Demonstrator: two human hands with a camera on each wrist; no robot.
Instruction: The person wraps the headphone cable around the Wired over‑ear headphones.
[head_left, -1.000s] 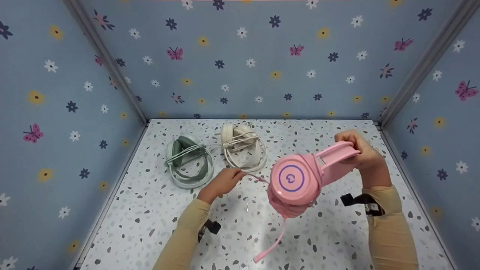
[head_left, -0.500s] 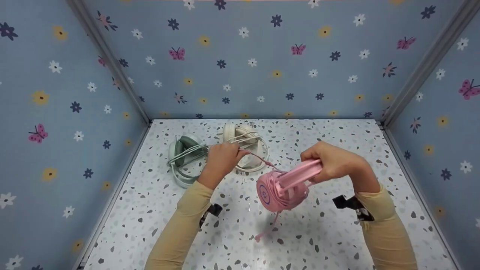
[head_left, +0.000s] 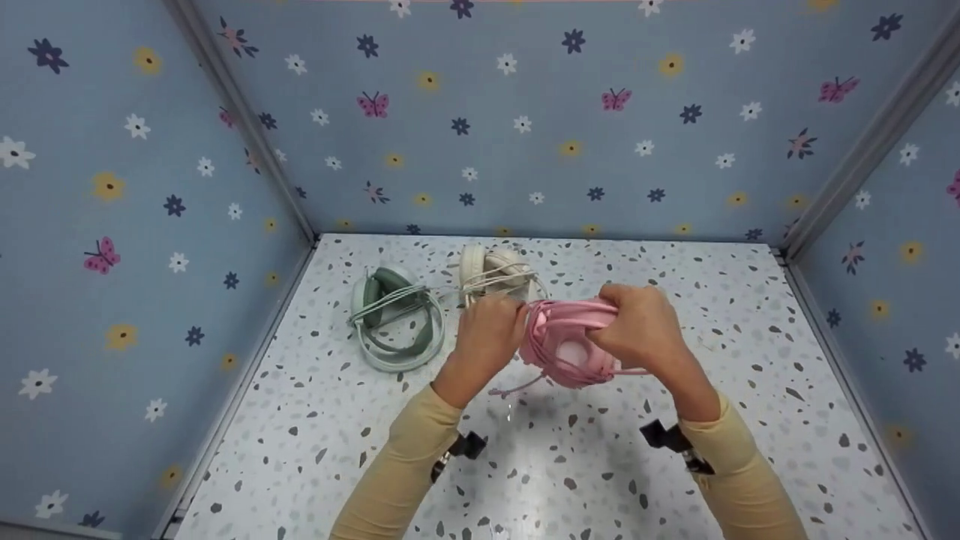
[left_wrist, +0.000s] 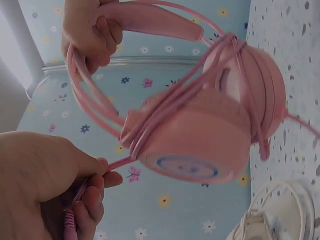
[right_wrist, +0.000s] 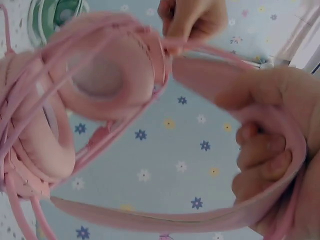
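Observation:
A pink headset (head_left: 544, 360) with its cable wound around both ear cups (left_wrist: 200, 132) hangs above the speckled table. My right hand (head_left: 643, 330) grips its headband (right_wrist: 165, 220), fingers curled around the band. At the headset's left side, my left hand (head_left: 487, 337) pinches a stretch of pink cable (left_wrist: 120, 163) between thumb and fingers. A ribbed pink cable end (left_wrist: 69, 225) sticks out below that hand's fingers in the left wrist view. The thin microphone arm (head_left: 517, 388) points down and to the left. A ring logo (left_wrist: 188, 167) marks one cup.
Green headphones (head_left: 397, 364) lie on the table (head_left: 300, 420) at the left, their cable wrapped around them. White headphones (head_left: 472, 264) lie behind my left hand, partly covered by it. Flower-patterned walls (head_left: 525, 172) enclose the back and sides.
The headset has turned and moved left and up, with the right hand drawing inward. My left hand has moved right, close against the headset, still pinching the cable.

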